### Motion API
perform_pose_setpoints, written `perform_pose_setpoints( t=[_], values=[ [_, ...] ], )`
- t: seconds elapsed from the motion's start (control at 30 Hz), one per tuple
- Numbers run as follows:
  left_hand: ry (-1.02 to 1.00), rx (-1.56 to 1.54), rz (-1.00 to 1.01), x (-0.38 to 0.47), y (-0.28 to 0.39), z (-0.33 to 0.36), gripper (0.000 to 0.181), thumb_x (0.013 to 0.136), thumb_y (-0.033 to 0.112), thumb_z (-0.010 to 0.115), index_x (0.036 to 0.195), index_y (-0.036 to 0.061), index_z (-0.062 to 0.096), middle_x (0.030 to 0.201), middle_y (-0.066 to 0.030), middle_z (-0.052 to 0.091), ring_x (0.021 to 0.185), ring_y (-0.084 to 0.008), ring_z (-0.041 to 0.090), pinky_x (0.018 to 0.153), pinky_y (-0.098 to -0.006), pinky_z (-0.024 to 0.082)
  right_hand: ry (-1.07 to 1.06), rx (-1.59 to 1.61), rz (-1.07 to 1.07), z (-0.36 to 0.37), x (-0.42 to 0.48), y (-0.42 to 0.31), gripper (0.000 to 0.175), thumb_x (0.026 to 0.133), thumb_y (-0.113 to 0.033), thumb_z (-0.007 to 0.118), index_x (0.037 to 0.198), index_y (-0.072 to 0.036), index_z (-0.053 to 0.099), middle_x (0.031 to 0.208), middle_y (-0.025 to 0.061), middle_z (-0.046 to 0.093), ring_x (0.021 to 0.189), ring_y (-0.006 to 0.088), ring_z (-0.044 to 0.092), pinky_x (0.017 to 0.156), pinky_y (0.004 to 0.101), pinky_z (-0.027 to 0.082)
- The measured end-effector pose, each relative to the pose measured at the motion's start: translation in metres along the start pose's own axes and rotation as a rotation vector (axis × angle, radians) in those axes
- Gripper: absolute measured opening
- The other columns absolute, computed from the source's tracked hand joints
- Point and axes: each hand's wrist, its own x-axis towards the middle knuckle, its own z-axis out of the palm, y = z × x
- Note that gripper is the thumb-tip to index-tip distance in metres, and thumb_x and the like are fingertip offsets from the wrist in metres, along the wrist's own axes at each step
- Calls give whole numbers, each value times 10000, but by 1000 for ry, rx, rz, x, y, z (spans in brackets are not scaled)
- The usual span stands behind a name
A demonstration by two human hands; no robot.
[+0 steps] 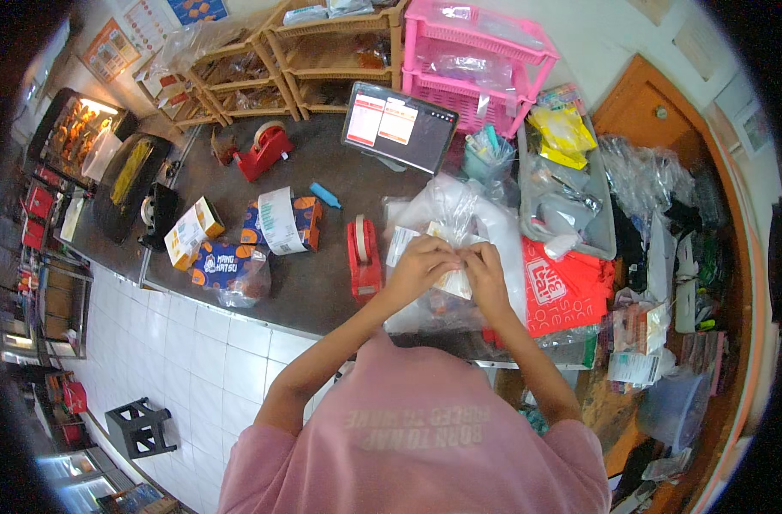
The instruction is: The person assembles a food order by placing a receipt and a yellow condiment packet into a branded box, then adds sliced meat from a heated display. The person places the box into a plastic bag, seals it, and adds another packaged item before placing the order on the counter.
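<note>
My left hand [423,265] and my right hand [487,275] meet at the gathered neck of a clear plastic bag [454,204]. Both sets of fingertips pinch the film, and its loose top fans out beyond them. Below my fingers, a pale printed box or paper [454,284] shows partly through the plastic; the rest of the contents is hard to make out. The bag rests on white plastic bags [400,315] spread over the dark counter [301,292]. Left of my left hand stands a red tape dispenser [364,260].
Printed food boxes [307,221], a blue marker [325,195] and another red tape dispenser [262,154] lie leftward. A tablet [400,127] stands behind. To the right are red bags [567,289] and a grey plastic bin [567,186]. Pink shelves [478,70] rise at the back.
</note>
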Motion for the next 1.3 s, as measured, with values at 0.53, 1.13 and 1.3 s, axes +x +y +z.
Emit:
perform_pose_setpoints(
  t=[0.53,1.13,1.3],
  values=[
    [-145,-49,-379,5,-2,13,114,728,115,682,789,22,659,691,-103,621,573,-166,576,543,-278,443,-435,512,119,-32,34,48,141,769,-50,615,901,-6,596,779,90,589,717,143,583,659,269,469],
    [-200,-124,-286,7,-7,15,99,735,94,673,791,17,645,704,-85,588,632,-179,554,569,-281,419,-500,581,152,-28,36,52,112,753,-134,645,817,-46,623,701,57,623,675,144,602,638,286,470],
    [-39,-226,-393,5,9,18,100,751,40,674,826,-21,648,711,-77,586,646,-118,544,583,-215,422,-165,446,121,-3,14,33,75,715,-54,602,774,-27,563,721,110,588,680,251,582,634,340,448]
  ],
)
